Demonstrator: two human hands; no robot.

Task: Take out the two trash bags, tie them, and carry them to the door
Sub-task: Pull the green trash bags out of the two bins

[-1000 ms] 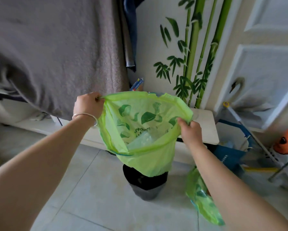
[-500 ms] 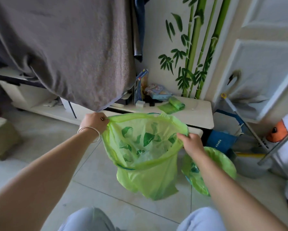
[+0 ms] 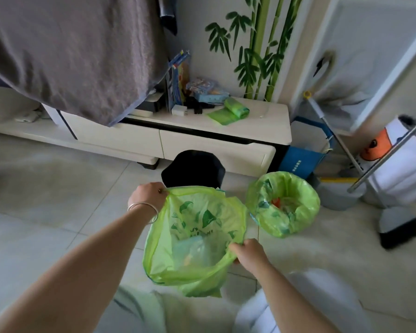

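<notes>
A grey blanket hangs across the upper left, its lower edge draped over the long white counter that runs along the wall. On the counter's right end lies a roll of green bags, beside a clutter of books and packets. A bamboo mural climbs the wall behind it.

Below the counter, on the tiled floor, stands the black bin, empty of its liner. I hold that liner, the green trash bag, just in front of the bin and above my knees, its mouth spread wide so I see pale wrappers at the bottom. My left hand, a silver bangle on the wrist, is pinched tight on the far rim; my right hand is clenched on the near rim, so my 2 hands are well apart.

To the right, the 2nd green trash bag sits untied over its own bin, near a blue paper bag.
</notes>
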